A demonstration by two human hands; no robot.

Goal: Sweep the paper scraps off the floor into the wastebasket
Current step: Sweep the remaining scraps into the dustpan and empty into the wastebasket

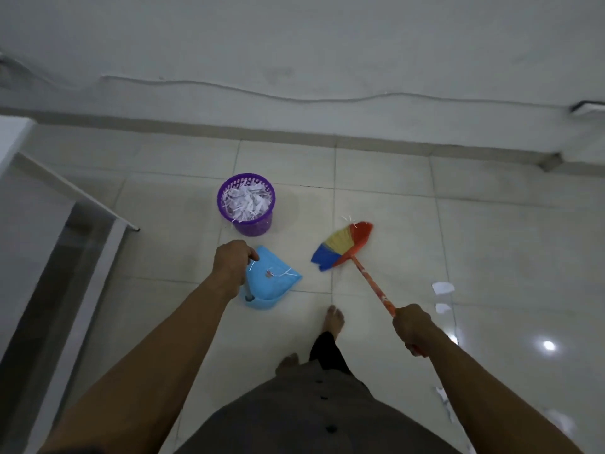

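Note:
A purple wastebasket (246, 204) full of white paper shreds stands on the tiled floor ahead. Just in front of it my left hand (233, 263) grips the blue dustpan (271, 280), which carries a few thin shreds. My right hand (413, 327) is closed around the orange handle of a broom (343, 245) with blue, yellow and red bristles. The bristles rest on the floor to the right of the dustpan. A few thin scraps (348, 219) lie at the bristle tip. Larger paper scraps (442, 287) lie on the floor to the right.
A wall with a loose cable (294, 99) runs along the back. A white door frame or panel (75, 194) is at the left. My bare feet (334, 319) stand between the dustpan and the broom handle. More scraps (442, 396) lie at the lower right.

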